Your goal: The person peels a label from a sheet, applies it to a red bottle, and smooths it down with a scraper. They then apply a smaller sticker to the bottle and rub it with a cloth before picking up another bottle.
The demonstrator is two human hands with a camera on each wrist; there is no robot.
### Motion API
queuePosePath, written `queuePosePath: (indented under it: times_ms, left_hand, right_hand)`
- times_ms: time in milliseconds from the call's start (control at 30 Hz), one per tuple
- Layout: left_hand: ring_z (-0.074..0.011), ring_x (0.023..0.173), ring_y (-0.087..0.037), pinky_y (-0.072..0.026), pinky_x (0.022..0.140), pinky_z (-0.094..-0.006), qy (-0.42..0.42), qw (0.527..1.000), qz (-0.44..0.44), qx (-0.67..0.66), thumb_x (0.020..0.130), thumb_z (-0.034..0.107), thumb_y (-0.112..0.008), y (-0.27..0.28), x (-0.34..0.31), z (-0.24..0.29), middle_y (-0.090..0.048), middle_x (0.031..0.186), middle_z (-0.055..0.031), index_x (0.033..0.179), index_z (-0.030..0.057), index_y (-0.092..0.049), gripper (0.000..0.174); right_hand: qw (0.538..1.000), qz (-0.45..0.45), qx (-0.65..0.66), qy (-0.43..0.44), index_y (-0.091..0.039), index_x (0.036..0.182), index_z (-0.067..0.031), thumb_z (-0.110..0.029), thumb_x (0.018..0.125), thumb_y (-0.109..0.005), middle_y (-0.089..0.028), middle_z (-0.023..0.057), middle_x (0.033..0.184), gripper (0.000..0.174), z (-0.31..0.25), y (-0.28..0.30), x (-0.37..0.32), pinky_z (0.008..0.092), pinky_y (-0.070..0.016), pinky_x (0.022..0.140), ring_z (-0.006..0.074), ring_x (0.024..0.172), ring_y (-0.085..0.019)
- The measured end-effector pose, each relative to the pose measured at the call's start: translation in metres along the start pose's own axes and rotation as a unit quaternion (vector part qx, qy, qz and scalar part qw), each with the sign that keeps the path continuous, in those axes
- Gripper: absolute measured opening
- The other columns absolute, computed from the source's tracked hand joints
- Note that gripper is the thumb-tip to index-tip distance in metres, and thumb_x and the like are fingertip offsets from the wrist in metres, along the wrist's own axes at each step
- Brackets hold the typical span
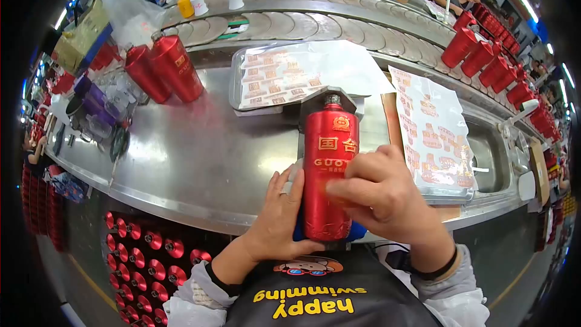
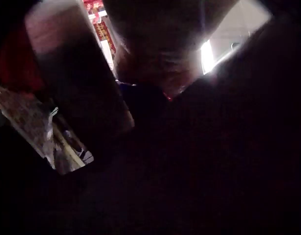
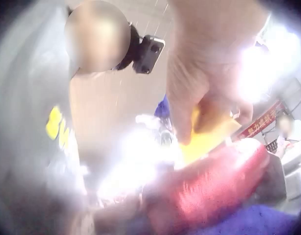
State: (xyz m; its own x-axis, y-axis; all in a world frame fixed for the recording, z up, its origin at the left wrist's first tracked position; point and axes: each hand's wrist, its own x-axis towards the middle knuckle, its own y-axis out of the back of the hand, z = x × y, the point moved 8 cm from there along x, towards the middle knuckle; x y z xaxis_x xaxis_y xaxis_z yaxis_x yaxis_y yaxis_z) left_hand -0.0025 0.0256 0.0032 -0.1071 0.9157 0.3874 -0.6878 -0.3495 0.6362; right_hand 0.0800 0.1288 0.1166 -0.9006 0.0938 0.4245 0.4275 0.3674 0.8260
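Observation:
A red bottle (image 1: 327,206) with gold lettering lies tilted on a dark stand (image 1: 308,109), its dark neck pointing away from me. My left hand (image 1: 272,218) rests along the bottle's left side, fingers extended and thumb near its base. My right hand (image 1: 387,194) is over the lower right of the label with fingers curled. In the right wrist view it pinches a thin yellow piece (image 3: 209,139) close above the bottle. Blue cloth (image 3: 248,220) shows under the bottle. The left wrist view is mostly dark.
Label sheets lie on a tray (image 1: 236,94) behind the bottle and on another tray (image 1: 445,197) to the right. Two red bottles (image 1: 175,66) stand at left, with several bottles (image 1: 478,57) along the conveyor (image 1: 272,24). A sink (image 1: 484,139) is at right; crated bottles (image 1: 139,260) sit below.

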Motion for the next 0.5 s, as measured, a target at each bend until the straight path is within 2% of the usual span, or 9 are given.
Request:
queuePosePath:
  times_ms: [33,100,133,167,300,367,400,433,500]
  left_hand:
    - [-0.0522,0.137,-0.028,-0.0109,0.114,-0.0609,-0.002,1.0,0.001,0.03,0.075,0.061,-0.072,0.001,0.0,0.005,-0.045,0.133,-0.0342,0.151,-0.0073,-0.015,0.116]
    - [-0.0513,0.136,-0.031,-0.0111,0.113,-0.0631,-0.016,0.995,0.006,0.096,0.075,0.057,-0.074,0.005,0.004,0.013,-0.054,0.121,-0.033,0.151,-0.0079,-0.015,0.115]
    - [-0.0512,0.133,-0.036,-0.014,0.111,-0.0655,-0.025,0.993,0.008,0.116,0.075,0.057,-0.074,0.006,0.004,0.016,-0.059,0.102,-0.0293,0.15,-0.0088,-0.017,0.114]
    - [-0.0514,0.132,-0.037,-0.0151,0.11,-0.0657,-0.026,0.992,0.01,0.12,0.075,0.056,-0.074,0.006,0.003,0.018,-0.059,0.1,-0.0292,0.15,-0.0089,-0.018,0.114]
    - [-0.0522,0.128,-0.041,-0.0185,0.109,-0.0663,-0.041,0.992,0.037,0.113,0.075,0.055,-0.074,0.01,0.003,0.016,-0.059,0.096,-0.0288,0.149,-0.0095,-0.02,0.112]
    - [-0.052,0.128,-0.042,-0.0195,0.109,-0.066,-0.038,0.994,0.037,0.091,0.075,0.054,-0.074,0.008,0.0,0.015,-0.058,0.102,-0.03,0.149,-0.0095,-0.021,0.111]
    - [-0.0516,0.128,-0.042,-0.0198,0.109,-0.0656,-0.033,0.995,0.031,0.084,0.075,0.054,-0.074,0.008,-0.001,0.013,-0.057,0.108,-0.0313,0.149,-0.0095,-0.021,0.111]
    - [-0.0513,0.128,-0.042,-0.0201,0.11,-0.0652,-0.028,0.996,0.026,0.08,0.076,0.054,-0.074,0.008,0.0,0.01,-0.056,0.114,-0.0326,0.149,-0.0095,-0.021,0.111]
    - [-0.0503,0.13,-0.042,-0.0208,0.111,-0.0633,-0.039,0.997,0.038,0.059,0.077,0.054,-0.073,0.006,-0.001,0.006,-0.049,0.128,-0.0341,0.149,-0.0097,-0.02,0.11]
  right_hand:
    - [0.992,-0.09,0.089,-0.014,-0.071,0.09,-0.0106,-0.007,0.073,-0.077,-0.06,0.0021,0.076,0.019,-0.002,-0.005,0.005,0.0352,-0.0421,0.069,0.019,0.073,-0.059]
    - [0.988,-0.086,0.122,-0.045,-0.069,0.089,-0.007,-0.008,0.078,-0.074,-0.062,0.0065,0.077,0.012,0.029,-0.015,0.022,0.0352,-0.0462,0.064,0.0244,0.069,-0.06]
    - [0.992,-0.028,0.074,-0.098,-0.068,0.089,-0.0036,-0.007,0.08,-0.071,-0.064,0.0118,0.077,0.01,0.049,-0.008,0.036,0.0356,-0.0497,0.061,0.0302,0.067,-0.062]
    - [0.99,0.085,-0.052,-0.1,-0.068,0.089,-0.0028,-0.006,0.08,-0.069,-0.064,0.0146,0.076,0.009,0.058,0.01,0.048,0.0367,-0.0509,0.064,0.0296,0.069,-0.065]
    - [0.987,-0.124,0.101,-0.016,-0.067,0.087,-0.0011,-0.007,0.081,-0.069,-0.066,0.0156,0.079,0.008,0.02,-0.019,0.046,0.0352,-0.0519,0.064,0.0277,0.071,-0.066]
    - [0.967,-0.009,0.101,-0.234,-0.066,0.087,-0.0037,-0.015,0.082,-0.065,-0.067,0.0139,0.08,0.012,0.066,-0.007,0.046,0.0425,-0.0514,0.067,0.0317,0.074,-0.066]
    - [0.981,0.073,-0.092,-0.156,-0.066,0.088,-0.0037,-0.014,0.082,-0.067,-0.067,0.0131,0.079,0.012,0.06,0.012,0.044,0.041,-0.0512,0.066,0.0305,0.073,-0.066]
    - [0.946,0.151,-0.28,-0.069,-0.067,0.088,-0.0037,-0.014,0.081,-0.07,-0.067,0.0123,0.078,0.012,0.046,0.026,0.039,0.0394,-0.0509,0.064,0.0294,0.072,-0.066]
    - [0.98,0.097,0.126,-0.123,-0.067,0.09,-0.004,-0.009,0.08,-0.072,-0.066,0.0114,0.077,0.012,0.033,-0.001,0.015,0.0366,-0.0504,0.062,0.0275,0.07,-0.066]
